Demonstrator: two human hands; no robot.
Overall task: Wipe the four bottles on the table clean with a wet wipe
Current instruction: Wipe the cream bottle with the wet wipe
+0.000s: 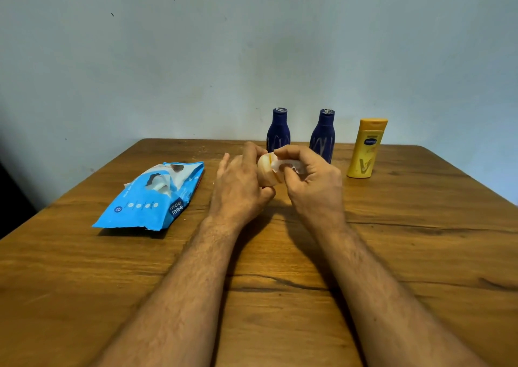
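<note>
My left hand (241, 181) grips a small pale orange bottle (267, 171) above the middle of the table, most of it hidden by my fingers. My right hand (311, 178) pinches a white wet wipe (280, 164) against that bottle's right side. Behind my hands stand two dark blue bottles, one (278, 126) on the left and one (323, 135) on the right, both upright. A yellow bottle (365, 147) stands upright to their right.
An opened blue pack of wet wipes (151, 198) lies on the left of the wooden table (280, 282), with a wipe poking out of its top. A pale wall rises right behind the table's far edge.
</note>
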